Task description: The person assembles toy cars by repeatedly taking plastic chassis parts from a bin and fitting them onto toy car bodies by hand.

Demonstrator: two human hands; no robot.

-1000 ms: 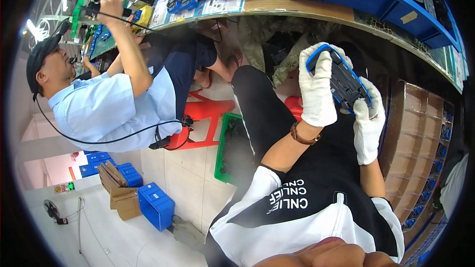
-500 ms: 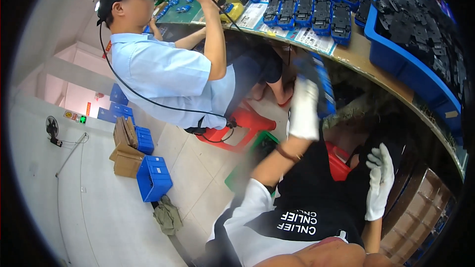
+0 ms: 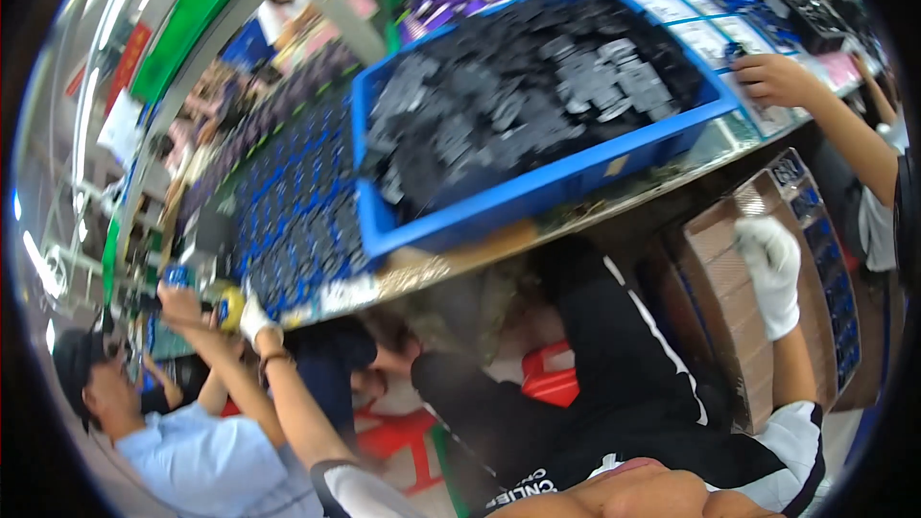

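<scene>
My left hand (image 3: 254, 318), in a white glove, reaches to the table's front edge at the left. It is beside rows of blue-and-black plastic units (image 3: 302, 221); its fingers are blurred and I cannot tell what they hold. At the right, my gloved right hand (image 3: 770, 264) is closed over a brown compartment tray (image 3: 720, 278). A pale, blurred patch shows by its fingertips, and what they grip cannot be made out. Along the tray's right side sits a column of blue-and-black units (image 3: 830, 273).
On the table, a large blue bin (image 3: 537, 209) is heaped with flat black plastic parts (image 3: 518, 86). A co-worker in light blue (image 3: 201, 460) sits at the left near a yellow object (image 3: 230, 307). Another person's hand (image 3: 772, 82) reaches in from the right. A red stool (image 3: 552, 384) stands below.
The view has swung right. My left hand, which carried blue-and-black units below the table edge, is now at the edge near the rows. My right hand went from open fingers to closed over the tray.
</scene>
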